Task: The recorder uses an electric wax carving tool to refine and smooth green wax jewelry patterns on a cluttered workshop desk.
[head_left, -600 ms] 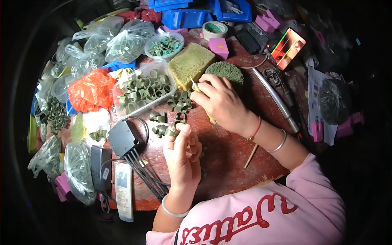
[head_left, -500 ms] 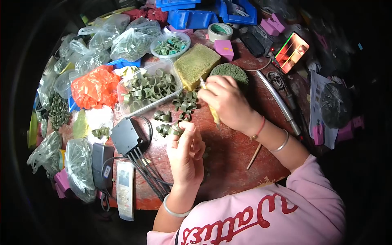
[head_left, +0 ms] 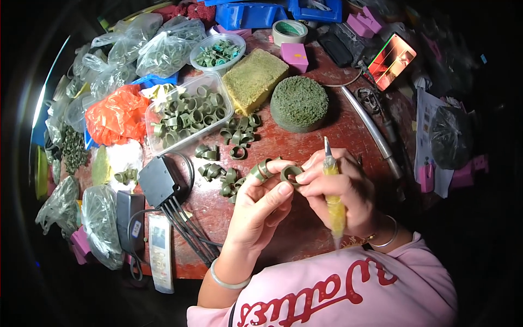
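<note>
My left hand [head_left: 260, 204] is closed, thumb and fingers pinching a dark green ring [head_left: 292, 174]. Another green ring [head_left: 261, 170] sits around its index finger. The fingertips of my right hand [head_left: 340, 191] touch the far side of the pinched ring. In that same hand lies a slim pointed tool [head_left: 334, 204] with a yellow wrapped handle, its metal tip pointing away from me. Several loose green rings [head_left: 239, 131] lie on the table beyond my left hand. More rings fill a clear plastic tub [head_left: 163, 147] at the left.
A yellow sponge block [head_left: 253, 79] and a round green textured pad [head_left: 299, 106] stand beyond my hands. A black box with cables [head_left: 162, 179] and a white remote [head_left: 160, 253] are at the left. A phone [head_left: 392, 60] and a metal rod [head_left: 370, 128] are at the right.
My right hand has come back toward me from beside the sponge and round pad, tool still in it, and now meets my left hand at a ring. The left hand has shifted slightly right.
</note>
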A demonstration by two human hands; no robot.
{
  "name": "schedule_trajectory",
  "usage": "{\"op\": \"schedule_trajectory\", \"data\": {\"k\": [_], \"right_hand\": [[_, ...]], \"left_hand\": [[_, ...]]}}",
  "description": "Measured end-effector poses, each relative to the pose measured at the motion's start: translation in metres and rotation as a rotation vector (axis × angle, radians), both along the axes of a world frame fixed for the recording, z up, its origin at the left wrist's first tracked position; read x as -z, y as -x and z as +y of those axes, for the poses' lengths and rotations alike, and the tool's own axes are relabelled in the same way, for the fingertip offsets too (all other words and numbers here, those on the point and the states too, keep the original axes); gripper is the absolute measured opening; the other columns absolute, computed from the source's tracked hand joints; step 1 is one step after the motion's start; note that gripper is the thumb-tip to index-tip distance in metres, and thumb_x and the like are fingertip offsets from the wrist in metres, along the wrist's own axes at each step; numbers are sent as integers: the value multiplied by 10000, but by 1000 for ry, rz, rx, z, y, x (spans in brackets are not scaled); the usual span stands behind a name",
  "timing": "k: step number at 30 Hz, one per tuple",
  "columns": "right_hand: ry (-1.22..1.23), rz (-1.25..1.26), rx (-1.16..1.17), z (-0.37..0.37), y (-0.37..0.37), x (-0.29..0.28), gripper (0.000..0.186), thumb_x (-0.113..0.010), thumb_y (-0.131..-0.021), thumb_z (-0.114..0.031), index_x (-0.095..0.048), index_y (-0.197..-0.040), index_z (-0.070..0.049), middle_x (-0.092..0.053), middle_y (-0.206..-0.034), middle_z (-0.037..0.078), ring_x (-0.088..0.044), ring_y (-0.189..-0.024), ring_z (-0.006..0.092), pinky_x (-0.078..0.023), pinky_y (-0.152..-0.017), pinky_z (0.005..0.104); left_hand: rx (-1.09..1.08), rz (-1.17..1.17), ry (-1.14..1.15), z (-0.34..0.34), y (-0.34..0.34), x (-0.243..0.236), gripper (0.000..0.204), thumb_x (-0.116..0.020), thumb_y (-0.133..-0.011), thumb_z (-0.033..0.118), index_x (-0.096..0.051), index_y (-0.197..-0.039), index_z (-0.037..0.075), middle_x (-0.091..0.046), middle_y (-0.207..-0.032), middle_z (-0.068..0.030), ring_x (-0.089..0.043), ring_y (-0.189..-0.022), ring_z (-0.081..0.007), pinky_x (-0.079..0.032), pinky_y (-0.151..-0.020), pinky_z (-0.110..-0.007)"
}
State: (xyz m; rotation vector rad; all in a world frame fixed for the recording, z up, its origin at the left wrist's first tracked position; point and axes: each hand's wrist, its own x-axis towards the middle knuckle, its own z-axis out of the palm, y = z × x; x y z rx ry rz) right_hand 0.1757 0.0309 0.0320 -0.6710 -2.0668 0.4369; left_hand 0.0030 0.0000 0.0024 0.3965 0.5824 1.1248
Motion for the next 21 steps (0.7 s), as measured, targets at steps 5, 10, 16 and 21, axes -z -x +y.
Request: {"op": "schedule_trajectory", "data": {"k": [5,10,16,21], "right_hand": [[522,272,-106,-6,-13,-8,566,-396,-949,-493,-520,-1153,20,-607,-914,117,-570,-822,171,-443,-785,321],[368,246,27,-4,-7,-5,432,-578,-900,-384,-585,-1051,21,-591,-838,89,-548,-728,150,-442,-674,282],[216,136,-38,3,-10,-2,242,-751,-765,-92,-617,-947,-6,-625,-829,86,-577,-696,182,-461,-634,280],[226,202,-69,8,-14,-3,256,-746,-744,-44,-643,-978,-22,-655,-864,77,-612,-731,178,-486,-645,273]], "left_hand": [[-31,-95,-73,0,0,4,296,-611,-870,49,-502,-1145,50,-566,-1035,-51,-491,-685,-60,-303,-418,-129],[-122,-28,-96,0,-3,0,293,-591,-879,27,-483,-1151,49,-582,-1083,-96,-589,-870,-152,-386,-432,-148],[-171,-18,-120,-1,-3,-1,291,-587,-879,18,-482,-1149,45,-588,-1060,-101,-602,-978,-193,-460,-493,-178],[-82,-68,-100,-1,0,1,249,-548,-913,96,-487,-1146,34,-573,-1000,-104,-583,-976,-187,-456,-498,-176]]}}
